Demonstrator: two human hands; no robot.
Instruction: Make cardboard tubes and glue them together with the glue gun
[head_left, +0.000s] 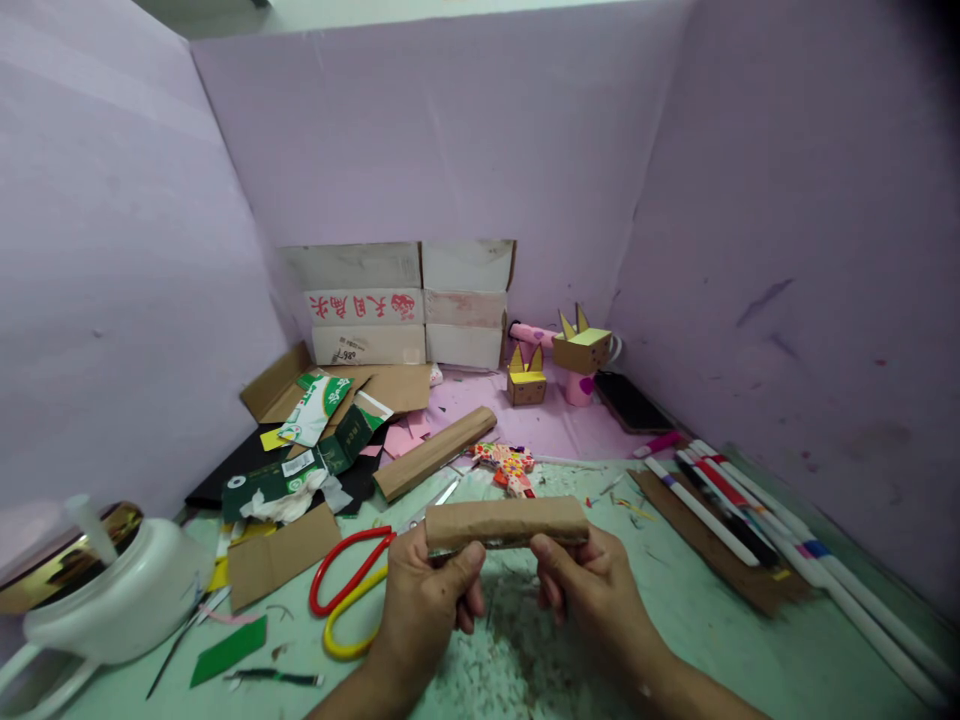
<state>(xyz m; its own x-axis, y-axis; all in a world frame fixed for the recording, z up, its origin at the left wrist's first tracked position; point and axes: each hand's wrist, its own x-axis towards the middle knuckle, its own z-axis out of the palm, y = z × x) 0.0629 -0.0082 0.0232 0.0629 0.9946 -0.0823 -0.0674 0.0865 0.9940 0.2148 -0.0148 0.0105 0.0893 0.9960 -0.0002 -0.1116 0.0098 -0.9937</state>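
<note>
A folded strip of brown cardboard is held level above the table, one end in each hand. My left hand is closed on its left end, thumb on the near edge. At the other end, my right hand pinches it the same way. Scissors with red and yellow handles lie just left of my left hand, their blades partly hidden behind it. Beyond the strip are a longer brown cardboard piece and a patterned colourful paper piece.
Cardboard scraps pile up at the left, near a white mug. Small cardboard boxes with pointed ears stand at the back, near a phone. Several markers lie right. Lilac walls enclose three sides.
</note>
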